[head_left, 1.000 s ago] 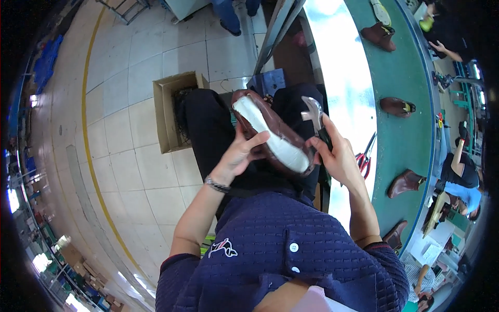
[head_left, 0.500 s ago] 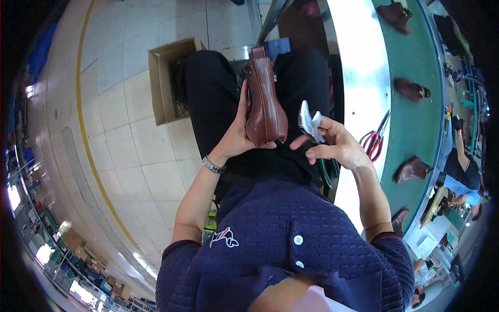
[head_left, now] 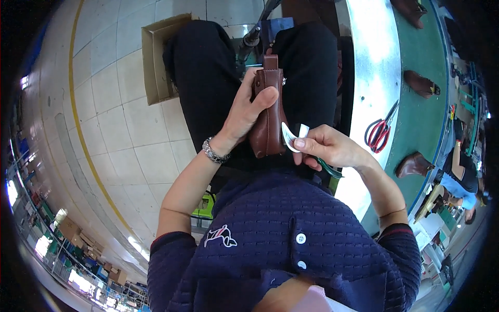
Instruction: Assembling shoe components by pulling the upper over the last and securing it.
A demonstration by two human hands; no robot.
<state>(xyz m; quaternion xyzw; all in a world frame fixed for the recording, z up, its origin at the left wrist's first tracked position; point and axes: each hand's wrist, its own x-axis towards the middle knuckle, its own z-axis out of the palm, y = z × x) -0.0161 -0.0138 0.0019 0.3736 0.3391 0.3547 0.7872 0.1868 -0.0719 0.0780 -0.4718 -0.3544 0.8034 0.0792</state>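
Note:
My left hand [head_left: 244, 112] is closed round a brown leather boot [head_left: 266, 132], held above my lap with its pull tab toward the far side. The thumb presses on the leather near the top, while the fingers behind are partly hidden. In my right hand [head_left: 325, 148] is a shiny, curved, pointed metal tool [head_left: 289, 138], pinched between thumb and fingers. A green curved handle [head_left: 329, 169] sticks out below this hand and seems to belong to the tool. The tool's tip is close beside the boot's right side; whether it touches I cannot tell.
Red-handled scissors [head_left: 378, 134] lie on the shiny metal ledge [head_left: 371, 67] to the right. Beyond it, a green conveyor belt [head_left: 410, 122] carries several brown boots [head_left: 414, 165]. An open cardboard box [head_left: 156, 67] stands on the tiled floor by my left knee. People work at far right.
My right hand has moved left and turned, bringing the metal tool up beside the boot. My left thumb now lies across the boot's upper part. The whole view has shifted a little.

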